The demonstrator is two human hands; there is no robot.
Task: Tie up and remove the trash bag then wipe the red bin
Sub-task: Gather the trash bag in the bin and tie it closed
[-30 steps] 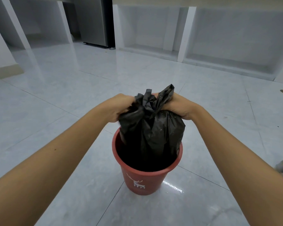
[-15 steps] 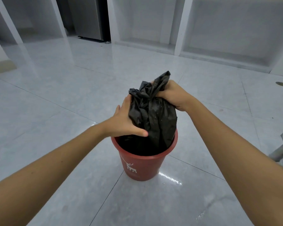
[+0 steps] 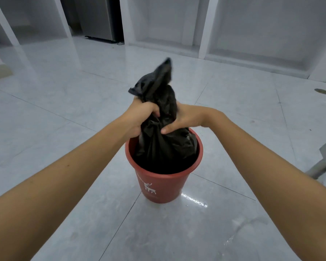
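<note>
Now, both hands clenched on black trash bag (image 3: 164, 136) neck — left hand (image 3: 141, 117), right hand (image 3: 186, 117) — inside red bin (image 3: 164, 185).

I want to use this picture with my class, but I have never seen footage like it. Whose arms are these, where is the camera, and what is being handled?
There is no machine here. The camera sits on a person's head and looks forward and down, so both bare arms reach in from the bottom. On the glossy tiled floor stands a red bin with a white deer print. A black trash bag sits in it, its gathered top sticking up. The left hand is closed on the bag's neck; the right hand presses against the bag's other side.
</note>
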